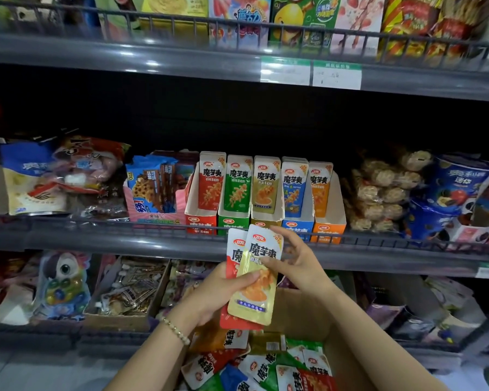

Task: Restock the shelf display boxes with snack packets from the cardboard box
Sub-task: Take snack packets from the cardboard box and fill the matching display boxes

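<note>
Cardboard box (299,314) w/ loose snack packets (266,368) sits below both hands. Left hand (209,297) grips a yellow packet (254,294) stacked over a red packet (233,258), thumb across the front. Right hand (299,261) pinches the yellow packet's right edge. Display boxes (266,218), red thru orange, stand on the shelf (124,238) just above the hands.

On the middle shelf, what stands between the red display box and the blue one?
The green box and the yellow box stand there side by side, as the head view shows.
</note>
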{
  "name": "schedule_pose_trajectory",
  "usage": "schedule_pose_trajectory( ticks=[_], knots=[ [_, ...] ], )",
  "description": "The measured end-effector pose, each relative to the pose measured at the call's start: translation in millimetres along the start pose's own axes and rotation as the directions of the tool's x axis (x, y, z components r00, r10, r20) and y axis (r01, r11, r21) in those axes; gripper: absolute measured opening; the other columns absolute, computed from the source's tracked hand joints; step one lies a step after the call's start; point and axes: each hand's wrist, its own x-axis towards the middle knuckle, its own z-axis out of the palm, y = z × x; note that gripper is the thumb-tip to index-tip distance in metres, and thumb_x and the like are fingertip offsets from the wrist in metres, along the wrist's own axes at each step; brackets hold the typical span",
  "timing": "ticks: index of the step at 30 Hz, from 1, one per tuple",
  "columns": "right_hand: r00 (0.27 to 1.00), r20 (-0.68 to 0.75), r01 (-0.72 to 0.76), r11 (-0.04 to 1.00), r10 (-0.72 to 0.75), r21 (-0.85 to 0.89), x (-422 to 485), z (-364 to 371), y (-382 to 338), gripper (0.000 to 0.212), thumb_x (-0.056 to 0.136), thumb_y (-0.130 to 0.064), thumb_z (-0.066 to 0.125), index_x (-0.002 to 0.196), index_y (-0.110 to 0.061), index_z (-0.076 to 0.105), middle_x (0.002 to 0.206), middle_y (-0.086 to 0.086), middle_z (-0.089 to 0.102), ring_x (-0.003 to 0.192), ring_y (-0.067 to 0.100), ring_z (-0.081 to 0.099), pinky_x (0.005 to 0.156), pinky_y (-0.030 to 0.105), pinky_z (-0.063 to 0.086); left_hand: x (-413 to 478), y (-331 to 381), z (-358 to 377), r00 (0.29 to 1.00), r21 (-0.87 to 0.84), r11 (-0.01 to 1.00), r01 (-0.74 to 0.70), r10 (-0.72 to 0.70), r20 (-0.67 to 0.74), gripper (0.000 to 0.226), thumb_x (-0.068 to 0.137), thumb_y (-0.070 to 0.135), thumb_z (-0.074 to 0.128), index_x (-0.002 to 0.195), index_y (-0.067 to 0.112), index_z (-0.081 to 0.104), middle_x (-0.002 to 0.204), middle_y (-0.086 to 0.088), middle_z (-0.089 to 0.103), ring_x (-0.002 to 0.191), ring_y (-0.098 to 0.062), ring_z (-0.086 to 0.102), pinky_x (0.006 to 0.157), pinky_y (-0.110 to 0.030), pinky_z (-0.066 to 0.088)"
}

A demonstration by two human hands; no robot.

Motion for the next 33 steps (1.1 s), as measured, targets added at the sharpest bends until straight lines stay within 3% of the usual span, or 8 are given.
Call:
schedule_pose_trajectory(
  ticks=[4,8,14,17,20,23,28,33],
  knots=[
    [0.997,0.062,-0.056,0.994,0.050,0.093,9,-10,-11,0.061,0.077,-0.005,0.074,0.128,-0.026,0.048,0.107,0.002,0.069,0.098,0.017,0.068,0.075,0.034,0.059,5,8,-5,0.994,0.035,0.995,-0.092,0.094,-0.056,0.017,0.082,0.019,0.070,0.097,0.023,0.063,0.086,0.006,0.075,0.075,-0.008,0.071,0.059,-0.017,0.053],
    [0.997,0.038,-0.070,0.994,0.066,0.087,26,-27,-27,0.060,0.080,-0.002,0.071,0.130,-0.025,0.047,0.101,0.002,0.072,0.086,0.016,0.072,0.064,0.026,0.057,16,22,-13,0.991,0.002,0.996,-0.091,0.091,-0.103,0.014,0.088,0.028,0.061,0.101,0.026,0.057,0.083,0.009,0.074,0.074,-0.009,0.071,0.063,-0.023,0.052],
    [0.938,-0.332,0.161,0.976,-0.105,0.146,73,-62,-57,0.056,0.084,0.005,0.064,0.129,-0.021,0.044,0.092,-0.004,0.069,0.076,0.001,0.069,0.061,0.017,0.055,47,51,-39,0.942,-0.041,0.973,-0.227,0.208,-0.262,0.019,0.092,0.026,0.057,0.111,0.025,0.055,0.102,0.003,0.070,0.084,-0.007,0.069,0.062,-0.018,0.051],
    [0.882,-0.433,0.244,0.967,-0.187,0.080,111,-71,-62,0.057,0.082,0.009,0.064,0.131,-0.010,0.044,0.103,0.002,0.065,0.080,-0.001,0.067,0.064,0.014,0.054,64,71,-49,0.923,-0.041,0.955,-0.293,0.272,-0.274,0.016,0.091,0.029,0.059,0.107,0.028,0.057,0.102,0.002,0.071,0.085,-0.009,0.070,0.066,-0.021,0.052],
    [0.872,-0.428,0.262,0.965,-0.237,0.000,149,-70,-61,0.054,0.080,0.013,0.063,0.129,-0.003,0.044,0.124,0.015,0.055,0.099,0.014,0.060,0.069,0.013,0.053,79,85,-53,0.907,-0.046,0.949,-0.312,0.284,-0.311,0.013,0.091,0.030,0.058,0.104,0.027,0.059,0.095,0.002,0.073,0.083,-0.012,0.070,0.068,-0.025,0.052],
    [0.874,-0.417,0.159,0.959,-0.248,-0.235,182,-62,-55,0.050,0.082,0.002,0.067,0.128,-0.006,0.047,0.127,0.010,0.054,0.115,0.022,0.052,0.085,0.029,0.048,95,89,-59,0.916,-0.099,0.954,-0.283,0.239,-0.322,0.012,0.093,0.027,0.056,0.105,0.026,0.057,0.092,0.002,0.071,0.086,-0.014,0.068,0.072,-0.030,0.050],
    [0.945,-0.148,0.114,0.720,-0.290,-0.685,205,-58,-43,0.051,0.087,-0.020,0.067,0.133,-0.021,0.046,0.123,0.006,0.058,0.110,0.025,0.055,0.079,0.027,0.042,104,86,-68,0.914,-0.004,0.954,-0.299,0.285,-0.288,0.017,0.091,0.022,0.059,0.108,0.024,0.058,0.095,0.003,0.071,0.086,-0.011,0.068,0.073,-0.025,0.051],
    [0.919,-0.038,0.159,0.458,-0.392,-0.874,216,-60,-37,0.055,0.081,-0.024,0.072,0.132,-0.023,0.050,0.133,0.004,0.053,0.126,0.026,0.040,0.097,0.035,0.036,107,76,-72,0.917,0.003,0.960,-0.279,0.267,-0.298,0.020,0.086,0.026,0.064,0.105,0.022,0.061,0.087,0.004,0.074,0.078,-0.010,0.071,0.066,-0.022,0.051]
  ],
)
